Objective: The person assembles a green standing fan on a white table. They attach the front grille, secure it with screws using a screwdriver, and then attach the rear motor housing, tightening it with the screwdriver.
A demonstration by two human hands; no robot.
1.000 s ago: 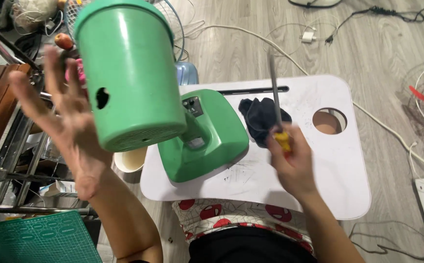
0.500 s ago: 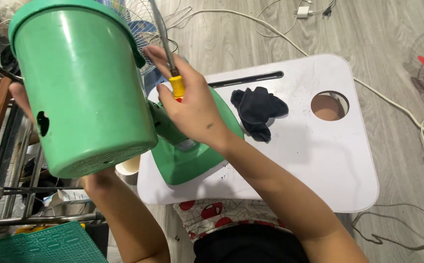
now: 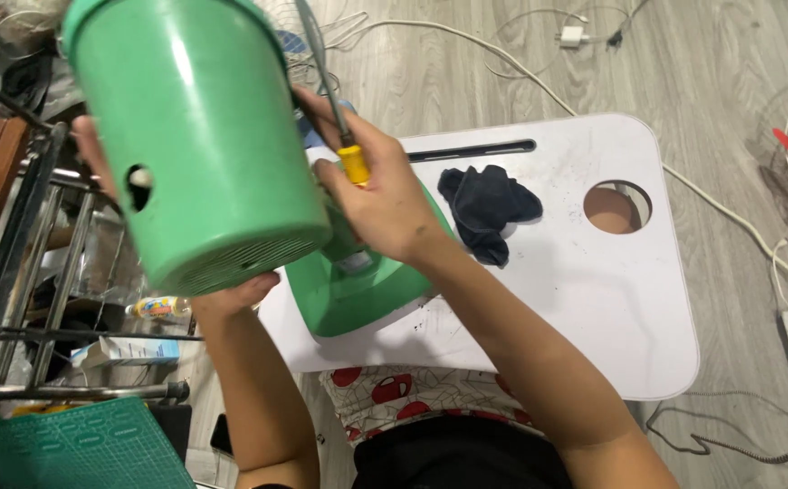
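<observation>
Filling most of the upper left of the view, a green plastic housing (image 3: pixel 195 136), drum-shaped with a round hole in its side and fine vent slits along its lower rim, is held tilted above the left edge of a white lap table (image 3: pixel 593 308). That table has rounded corners, a long dark slot near its far edge and a round cut-out (image 3: pixel 617 206) toward its right side, and it stands on a grey wood-pattern floor crossed by white cables (image 3: pixel 502 54). Beneath the housing, a green base (image 3: pixel 358 294) of the same plastic rests on the table's left part, partly hidden by the forearm. The left hand (image 3: pixel 231 294) cups the housing from below and behind; its fingers are wrapped round the far side, with fingertips showing at the left edge and the heel of the palm under the vented rim, so the grip is closed on the drum. The right hand (image 3: pixel 385 204) is curled tight round a screwdriver (image 3: pixel 332 100), whose yellow handle pokes out of the fist and whose grey shaft runs up along the housing's right side; the tip is out of frame. Just right of that hand, a crumpled black cloth (image 3: pixel 489 204) lies on the table, between the base and the cut-out.
</observation>
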